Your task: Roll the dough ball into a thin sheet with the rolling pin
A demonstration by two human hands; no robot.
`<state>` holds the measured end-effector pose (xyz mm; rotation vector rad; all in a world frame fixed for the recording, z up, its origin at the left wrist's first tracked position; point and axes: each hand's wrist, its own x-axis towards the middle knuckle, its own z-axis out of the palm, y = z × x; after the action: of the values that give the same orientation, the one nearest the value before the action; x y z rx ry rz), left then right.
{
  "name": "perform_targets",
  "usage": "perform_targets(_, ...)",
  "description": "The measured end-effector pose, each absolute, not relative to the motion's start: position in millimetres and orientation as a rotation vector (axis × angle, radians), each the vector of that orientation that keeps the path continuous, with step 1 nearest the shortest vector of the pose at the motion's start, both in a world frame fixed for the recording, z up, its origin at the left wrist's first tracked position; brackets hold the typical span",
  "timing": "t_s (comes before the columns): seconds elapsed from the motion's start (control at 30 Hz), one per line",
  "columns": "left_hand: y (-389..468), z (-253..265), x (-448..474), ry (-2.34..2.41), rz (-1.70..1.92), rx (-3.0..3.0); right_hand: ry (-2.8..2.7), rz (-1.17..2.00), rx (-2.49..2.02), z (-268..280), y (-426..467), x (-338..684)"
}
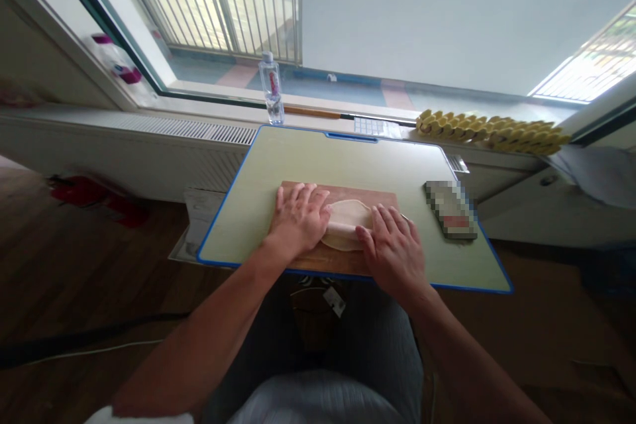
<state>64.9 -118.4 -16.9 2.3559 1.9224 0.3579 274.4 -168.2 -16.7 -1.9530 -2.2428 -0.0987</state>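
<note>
A flat, pale round of dough [350,211] lies on a brown wooden board [348,192]. Across the dough runs a light rolling pin [342,230], with only its middle showing between my hands. My left hand [301,215] covers and holds the pin's left end, its fingers reaching forward over the board. The right end is under my right hand [395,242], whose thumb rests along the pin and whose fingers curve over it. Both palms hide the pin's ends and part of the dough's edge.
The board sits on a small blue-edged table [397,162]. A phone-like dark object [451,210], partly blurred out, lies to the right. Along the windowsill are a clear bottle [271,89], yellow egg trays [489,132] and a white gridded item [376,127].
</note>
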Motion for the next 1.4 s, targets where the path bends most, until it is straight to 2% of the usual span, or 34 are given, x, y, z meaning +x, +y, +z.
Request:
perform_targets(0.3,-83,-17,69,1.938,0.375,2.327,-2.199,-0.081,-2.054,-14,-137,270)
perform_targets(0.53,-55,-7,71,1.864,0.223,2.286,-2.21,0.268,-2.149,2,-100,283)
perform_targets(0.9,-35,-10,65,1.93,0.26,2.067,-2.038,0.276,-2.127,0,-77,285)
perform_targets(1.1,-40,-14,65,1.95,0.363,2.13,-2.093,0.402,-2.177,-13,-61,295)
perform_targets(1.4,-65,-14,62,1.9,0.337,2.233,-2.047,0.338,-2.214,-10,-96,287)
